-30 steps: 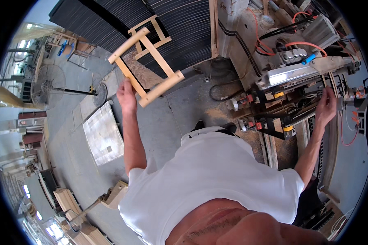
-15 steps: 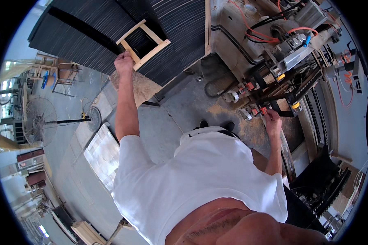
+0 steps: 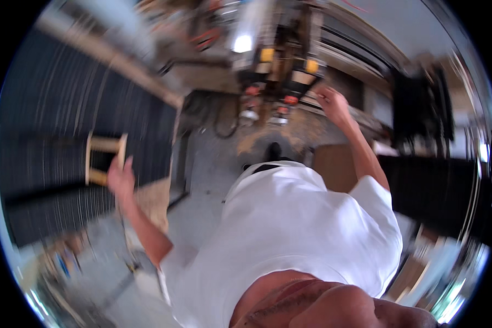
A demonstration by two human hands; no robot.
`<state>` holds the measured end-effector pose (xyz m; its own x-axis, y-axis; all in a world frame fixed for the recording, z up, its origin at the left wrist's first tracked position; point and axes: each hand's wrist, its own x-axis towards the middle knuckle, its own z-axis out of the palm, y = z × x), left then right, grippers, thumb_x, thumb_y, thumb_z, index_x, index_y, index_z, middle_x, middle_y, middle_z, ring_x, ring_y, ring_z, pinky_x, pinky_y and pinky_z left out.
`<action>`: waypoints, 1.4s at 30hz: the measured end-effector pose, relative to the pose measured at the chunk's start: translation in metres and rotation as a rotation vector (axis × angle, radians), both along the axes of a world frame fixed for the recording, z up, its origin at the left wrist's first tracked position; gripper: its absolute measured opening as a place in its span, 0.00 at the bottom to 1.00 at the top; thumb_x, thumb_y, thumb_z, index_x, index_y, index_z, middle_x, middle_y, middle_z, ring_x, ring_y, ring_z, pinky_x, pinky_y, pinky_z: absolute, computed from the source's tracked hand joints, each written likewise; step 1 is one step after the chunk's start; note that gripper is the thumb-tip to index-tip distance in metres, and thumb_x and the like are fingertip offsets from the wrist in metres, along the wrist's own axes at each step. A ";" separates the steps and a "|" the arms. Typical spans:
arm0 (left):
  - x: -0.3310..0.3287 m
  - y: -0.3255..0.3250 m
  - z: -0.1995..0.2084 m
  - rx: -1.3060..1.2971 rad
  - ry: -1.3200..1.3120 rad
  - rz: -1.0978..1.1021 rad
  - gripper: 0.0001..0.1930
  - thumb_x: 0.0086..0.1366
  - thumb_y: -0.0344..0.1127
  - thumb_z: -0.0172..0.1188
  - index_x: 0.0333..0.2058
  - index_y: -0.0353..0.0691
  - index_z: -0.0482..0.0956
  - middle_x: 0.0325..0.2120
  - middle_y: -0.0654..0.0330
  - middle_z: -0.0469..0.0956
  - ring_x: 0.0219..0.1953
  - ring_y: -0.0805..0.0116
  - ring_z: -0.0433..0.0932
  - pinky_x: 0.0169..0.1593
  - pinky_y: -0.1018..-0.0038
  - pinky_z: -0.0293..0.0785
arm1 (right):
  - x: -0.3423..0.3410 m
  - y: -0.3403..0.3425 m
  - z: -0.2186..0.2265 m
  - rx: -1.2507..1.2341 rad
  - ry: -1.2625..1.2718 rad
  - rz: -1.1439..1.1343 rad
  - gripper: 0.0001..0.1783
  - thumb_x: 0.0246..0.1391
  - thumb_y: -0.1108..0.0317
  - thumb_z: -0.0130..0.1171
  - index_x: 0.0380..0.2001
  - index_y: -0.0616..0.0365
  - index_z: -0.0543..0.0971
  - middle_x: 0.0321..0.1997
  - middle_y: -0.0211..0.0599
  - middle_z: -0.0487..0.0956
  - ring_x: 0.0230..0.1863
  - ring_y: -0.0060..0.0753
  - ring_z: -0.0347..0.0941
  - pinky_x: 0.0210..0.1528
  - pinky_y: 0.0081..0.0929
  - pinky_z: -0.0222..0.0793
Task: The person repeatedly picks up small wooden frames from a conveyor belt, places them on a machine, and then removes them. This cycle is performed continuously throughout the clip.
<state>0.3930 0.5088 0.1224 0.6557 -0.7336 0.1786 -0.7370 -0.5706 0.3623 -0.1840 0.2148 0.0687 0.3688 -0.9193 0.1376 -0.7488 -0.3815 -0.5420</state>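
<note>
I find a dark ridged stack (image 3: 142,123) at my left and a blurred machine (image 3: 265,54) ahead. The pale wooden frame (image 3: 105,144) lies on the stack. My left grip (image 3: 121,177) is at its right rail; blur, cannot tell whether pinching. My right grip (image 3: 333,104), near a red fitting (image 3: 291,100): closure likewise undetermined.

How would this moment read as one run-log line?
left hand: at wooden frame, contact blurred | right hand: near machine, seemingly empty | frame: over dark stack
</note>
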 end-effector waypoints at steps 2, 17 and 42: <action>0.006 0.000 -0.005 0.003 0.019 -0.060 0.22 0.59 0.43 0.63 0.48 0.35 0.76 0.37 0.45 0.80 0.40 0.48 0.78 0.44 0.60 0.72 | -0.022 0.000 0.030 -0.088 0.097 -0.077 0.08 0.52 0.66 0.58 0.34 0.58 0.79 0.36 0.42 0.78 0.40 0.50 0.76 0.40 0.40 0.72; -0.281 -0.146 -0.046 -0.305 0.822 -0.863 0.08 0.63 0.30 0.60 0.40 0.34 0.80 0.33 0.58 0.81 0.35 0.70 0.79 0.40 0.74 0.75 | -0.294 0.195 0.351 -0.410 0.934 -1.200 0.12 0.54 0.63 0.61 0.40 0.56 0.79 0.36 0.36 0.81 0.39 0.36 0.77 0.40 0.31 0.72; -0.389 -0.476 -0.089 -0.251 1.429 -0.493 0.16 0.68 0.44 0.55 0.45 0.36 0.77 0.37 0.62 0.81 0.37 0.75 0.79 0.41 0.78 0.75 | -0.087 -0.076 0.187 -0.451 0.085 -0.134 0.08 0.47 0.74 0.63 0.34 0.58 0.80 0.35 0.39 0.80 0.39 0.45 0.75 0.45 0.36 0.69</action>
<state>0.0044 0.0333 0.0332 0.0898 -0.9710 -0.2216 0.2094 -0.1992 0.9573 -0.2714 0.1386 0.2554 0.2787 -0.8151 0.5078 -0.8419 -0.4618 -0.2792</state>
